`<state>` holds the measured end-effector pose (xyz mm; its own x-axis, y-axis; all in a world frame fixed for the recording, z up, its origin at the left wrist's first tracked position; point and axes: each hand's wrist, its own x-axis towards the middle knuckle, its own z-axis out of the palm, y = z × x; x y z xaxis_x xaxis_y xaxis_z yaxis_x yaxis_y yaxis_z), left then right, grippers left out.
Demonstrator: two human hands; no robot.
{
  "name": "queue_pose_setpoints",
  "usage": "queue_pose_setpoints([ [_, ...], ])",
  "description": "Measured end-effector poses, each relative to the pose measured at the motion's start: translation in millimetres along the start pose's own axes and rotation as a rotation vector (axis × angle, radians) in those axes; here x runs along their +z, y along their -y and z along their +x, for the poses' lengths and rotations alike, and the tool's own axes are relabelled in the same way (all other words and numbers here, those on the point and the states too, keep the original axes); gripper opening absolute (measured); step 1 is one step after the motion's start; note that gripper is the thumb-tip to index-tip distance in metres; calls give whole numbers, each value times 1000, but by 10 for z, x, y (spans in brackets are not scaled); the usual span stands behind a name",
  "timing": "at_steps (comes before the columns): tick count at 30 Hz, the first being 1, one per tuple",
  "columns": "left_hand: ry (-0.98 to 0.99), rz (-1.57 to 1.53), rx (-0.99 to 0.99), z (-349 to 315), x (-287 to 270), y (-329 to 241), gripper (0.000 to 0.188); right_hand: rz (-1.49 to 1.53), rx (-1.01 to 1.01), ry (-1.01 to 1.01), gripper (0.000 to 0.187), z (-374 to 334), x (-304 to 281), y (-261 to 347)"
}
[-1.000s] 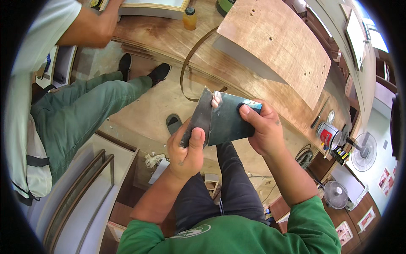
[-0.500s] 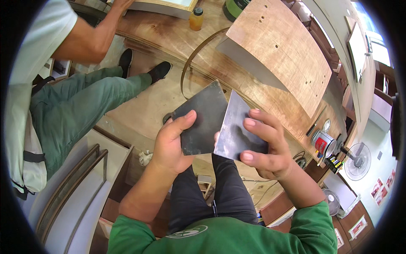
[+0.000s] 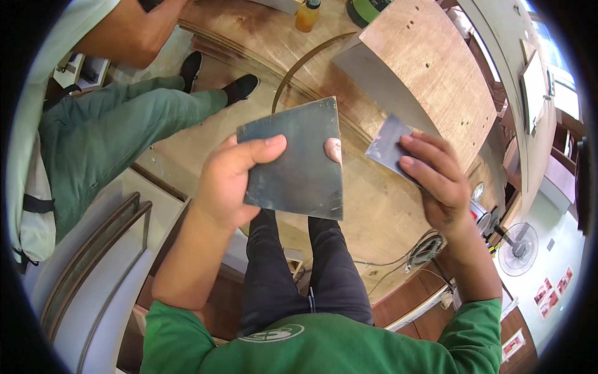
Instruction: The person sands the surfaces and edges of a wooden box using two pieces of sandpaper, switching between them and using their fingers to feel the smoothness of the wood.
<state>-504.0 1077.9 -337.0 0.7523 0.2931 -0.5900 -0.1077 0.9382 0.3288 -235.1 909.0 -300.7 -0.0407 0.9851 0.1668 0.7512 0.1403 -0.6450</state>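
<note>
My left hand (image 3: pixel 227 177) is closed on a dark grey, square flat plate (image 3: pixel 289 181), its thumb lying over the front face. The plate is tilted and scuffed along its edges. A small pinkish-beige lump (image 3: pixel 333 149), which looks like paste, sits at the plate's right edge. Held apart to the right, a smaller, shiny grey thin sheet (image 3: pixel 389 143) is pinched in my right hand (image 3: pixel 442 174), with two fingers across its face. My right thumb is hidden behind that sheet.
A curved plywood panel (image 3: pixel 430 68) stands on the wooden workbench (image 3: pixel 249 31). An amber bottle (image 3: pixel 307 17) and a curved strip (image 3: pixel 299 68) are on the bench. A person in green trousers (image 3: pixel 137 118) is at my left. Coiled cables (image 3: pixel 427 246) lie low right.
My right hand has moved right and up with the thin sheet, away from the plate. The plate has turned more upright, and the lump on its edge is now visible.
</note>
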Motion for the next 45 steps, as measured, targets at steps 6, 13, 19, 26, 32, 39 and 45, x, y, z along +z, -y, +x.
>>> queue_pose_setpoints([
  [6,87,20,-91,5,-58,-174,50,-111,-275,170,41,506,-248,233],
  [13,79,54,-157,-64,-139,-217,41,-181,-316,376,38,741,-324,422],
  [19,88,37,-144,-98,-115,-277,41,-194,-355,414,39,776,-316,431],
  [26,104,25,-143,-118,-152,-294,41,-185,-356,424,36,820,-283,466],
  [32,87,88,-134,-126,-200,-293,39,-206,-342,550,31,872,-335,480],
  [39,29,81,-70,-143,-404,-213,47,1034,743,91,37,275,-232,105],
  [45,-50,63,-113,-185,-548,64,46,1516,992,-165,47,286,-61,32],
])
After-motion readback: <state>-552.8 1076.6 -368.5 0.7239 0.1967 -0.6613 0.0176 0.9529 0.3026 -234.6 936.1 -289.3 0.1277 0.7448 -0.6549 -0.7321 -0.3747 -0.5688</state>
